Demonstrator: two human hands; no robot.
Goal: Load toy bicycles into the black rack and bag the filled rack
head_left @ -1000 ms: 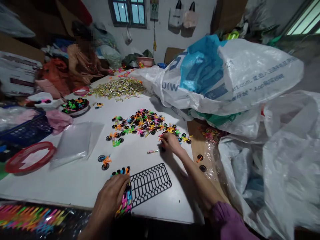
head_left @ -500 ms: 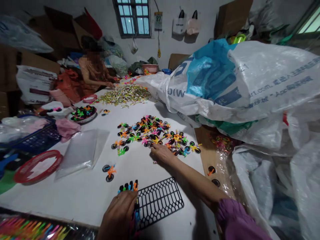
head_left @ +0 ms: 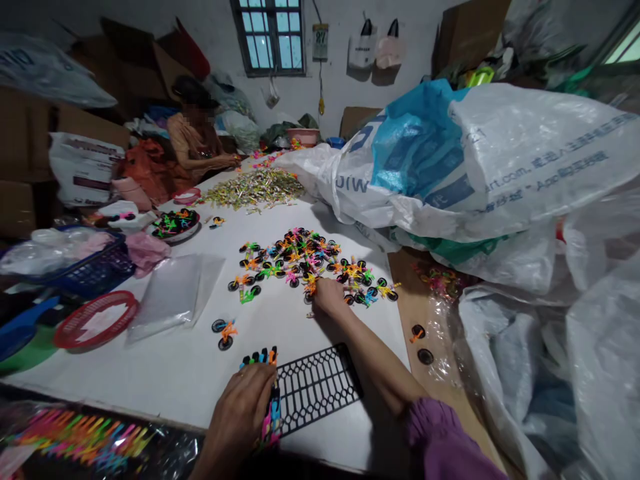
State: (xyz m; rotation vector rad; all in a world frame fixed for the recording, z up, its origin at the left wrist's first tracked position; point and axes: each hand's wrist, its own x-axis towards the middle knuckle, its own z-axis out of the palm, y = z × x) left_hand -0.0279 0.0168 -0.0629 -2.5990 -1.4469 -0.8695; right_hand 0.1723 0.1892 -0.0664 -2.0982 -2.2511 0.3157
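Observation:
My left hand [head_left: 243, 403] is closed over the left end of a black plastic grid rack [head_left: 317, 390]. Several colourful toy bicycles [head_left: 275, 407] stand in a row in that end, partly hidden under the fingers. My right hand [head_left: 330, 297] reaches to the near edge of a loose pile of toy bicycles [head_left: 300, 248]. Its fingers pinch an orange-and-yellow toy bicycle [head_left: 311, 285]; the fingertips are partly hidden. A single orange toy bicycle with black wheels [head_left: 228, 331] lies apart on the white tabletop [head_left: 175, 380], left of the pile.
Clear plastic bags [head_left: 170, 293], a red basket [head_left: 97, 320] and a blue basket [head_left: 100, 267] lie to the left. Big white sacks [head_left: 500, 160] bulge over the right side. Another person [head_left: 197, 133] works beyond a heap of small yellowish pieces [head_left: 253, 190].
My right hand has shifted slightly right, with an orange-and-yellow toy bicycle now showing at its fingertips. My left hand stays on the rack. The other person's hands have moved away from the heap.

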